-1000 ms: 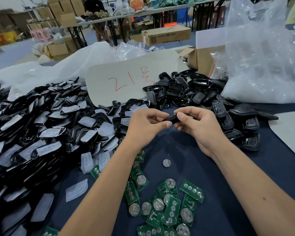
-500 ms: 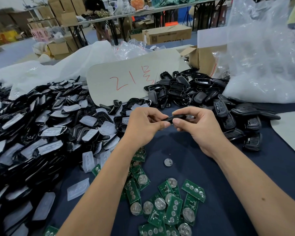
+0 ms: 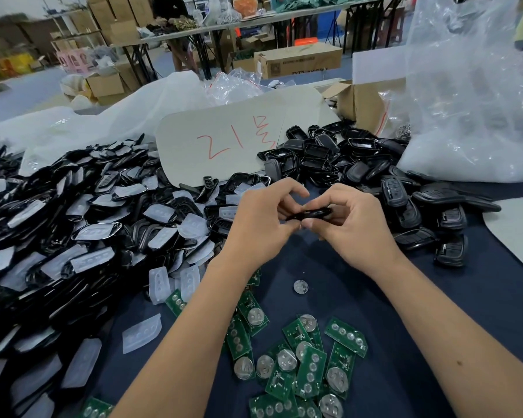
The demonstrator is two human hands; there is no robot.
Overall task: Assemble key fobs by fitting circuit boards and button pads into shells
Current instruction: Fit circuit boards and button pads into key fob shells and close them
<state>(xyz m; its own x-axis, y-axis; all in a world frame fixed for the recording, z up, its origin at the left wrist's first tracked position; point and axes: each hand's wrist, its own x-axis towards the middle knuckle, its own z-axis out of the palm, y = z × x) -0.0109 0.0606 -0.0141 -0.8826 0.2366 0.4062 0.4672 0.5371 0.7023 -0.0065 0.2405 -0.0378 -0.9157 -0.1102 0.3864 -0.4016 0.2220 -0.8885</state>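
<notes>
Both hands are up over the counter (image 3: 435, 312) and the black key fob shell (image 3: 310, 213) sits edge-on between them, left hand (image 3: 261, 226) in a curled grip pinching its near end, right hand (image 3: 349, 229) with fingers and thumb curled round the other. Green circuit boards (image 3: 296, 357) lie scattered below the wrists, translucent button pads (image 3: 163, 282) and loose shells heaped to the left

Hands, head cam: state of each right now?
Left hand: pinching the black key fob shell.
Right hand: gripping the same shell.
</notes>
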